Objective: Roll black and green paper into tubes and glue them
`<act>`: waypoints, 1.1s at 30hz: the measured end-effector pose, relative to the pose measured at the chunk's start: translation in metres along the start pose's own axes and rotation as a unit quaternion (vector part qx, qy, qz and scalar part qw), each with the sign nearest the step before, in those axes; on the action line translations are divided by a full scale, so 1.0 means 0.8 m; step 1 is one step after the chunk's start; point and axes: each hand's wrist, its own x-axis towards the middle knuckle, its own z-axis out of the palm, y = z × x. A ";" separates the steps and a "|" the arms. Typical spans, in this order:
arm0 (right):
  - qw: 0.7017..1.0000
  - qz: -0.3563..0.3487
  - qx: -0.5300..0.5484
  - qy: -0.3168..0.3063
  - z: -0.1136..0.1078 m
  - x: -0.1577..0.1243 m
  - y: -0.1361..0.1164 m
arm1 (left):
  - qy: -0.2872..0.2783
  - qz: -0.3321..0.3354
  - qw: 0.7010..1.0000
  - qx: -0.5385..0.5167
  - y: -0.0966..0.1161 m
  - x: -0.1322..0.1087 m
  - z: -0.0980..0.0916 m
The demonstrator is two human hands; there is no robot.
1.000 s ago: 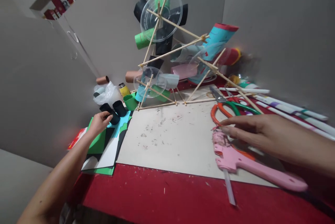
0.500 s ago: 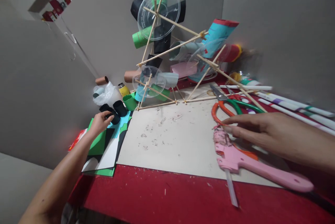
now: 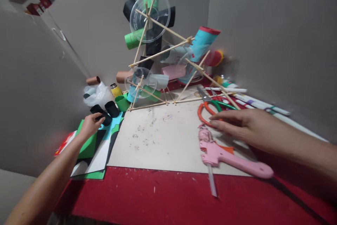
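My left hand (image 3: 91,125) is at the left of the table, its thumb and fingertips closed on the rim of a black paper tube (image 3: 105,117). Beside that tube stand a second black tube (image 3: 112,108) and a green tube (image 3: 121,103). My right hand (image 3: 244,125) has its thumb and forefinger at the orange handle loop of a pair of scissors (image 3: 204,112), pinching it. Just below those fingers lies a pink hot glue gun (image 3: 218,154) with a glue stick poking out. Green-handled scissors (image 3: 218,105) lie partly behind the orange ones.
A stick-and-plastic-disc wheel model (image 3: 149,18) with coloured paper tubes stands on a pale board (image 3: 158,140). Coloured paper sheets (image 3: 98,156) lie at left, near a plastic bag (image 3: 100,95). White rolled-paper rods (image 3: 265,104) lie at right. The table (image 3: 126,197) is red.
The whole view has shifted, so most things appear further left. My right fingertips have moved slightly further over the orange handle loop. My left hand stays at the black tube.
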 end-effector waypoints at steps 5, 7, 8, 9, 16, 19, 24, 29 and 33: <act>0.999 0.006 0.020 -0.038 -0.015 -0.003 -0.019 | 0.023 -0.003 0.999 -0.025 0.000 -0.006 -0.007; 0.999 0.015 0.018 -0.040 -0.016 -0.003 -0.021 | 0.050 -0.002 0.998 -0.038 0.002 -0.013 -0.009; 0.999 0.020 0.018 -0.045 -0.016 -0.003 -0.021 | 0.067 0.000 0.996 -0.052 0.004 -0.018 -0.010; 0.998 0.025 0.017 -0.052 -0.015 -0.003 -0.021 | 0.085 0.002 0.994 -0.071 0.008 -0.025 -0.011; 0.998 0.022 0.009 -0.060 -0.007 0.000 -0.012 | 0.058 -0.003 0.938 -0.342 0.072 -0.085 -0.014; 0.998 0.016 0.025 -0.062 -0.005 0.000 -0.010 | -0.047 -0.010 0.878 -0.477 0.101 -0.107 -0.009; 0.998 -0.002 0.036 -0.057 -0.001 -0.002 -0.018 | -0.183 -0.039 0.783 -0.593 0.146 -0.125 0.014; 0.995 -0.057 0.079 -0.016 0.006 -0.005 -0.021 | -0.267 -0.033 0.742 -0.615 0.187 -0.125 0.043; 0.993 -0.077 0.088 0.005 0.009 -0.007 -0.023 | -0.313 -0.006 0.732 -0.605 0.209 -0.126 0.061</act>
